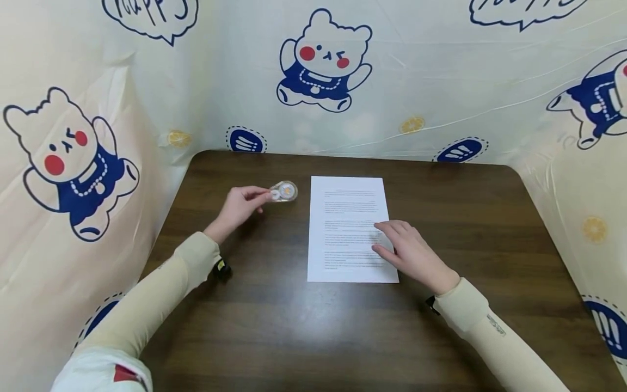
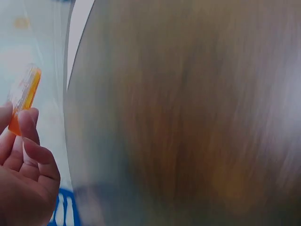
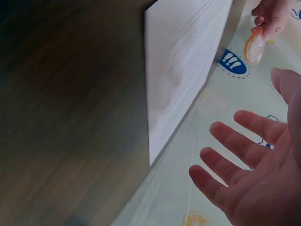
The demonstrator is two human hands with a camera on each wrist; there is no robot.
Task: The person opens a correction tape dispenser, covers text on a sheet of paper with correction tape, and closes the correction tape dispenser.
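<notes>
My left hand pinches one end of a correction tape dispenser, a flat, clear case with an orange edge that shows in the left wrist view. Thumb and index finger grip it, left of a printed sheet of paper. Over the right edge of that sheet is my right hand, its fingers spread and nothing in them. Seen from the right wrist, the fingers stand apart from the paper. Whether the dispenser touches the table is hard to tell from the head view.
The sheet lies on a dark brown wooden table. A pale curtain with cartoon bears hangs behind the table's far edge and along both sides.
</notes>
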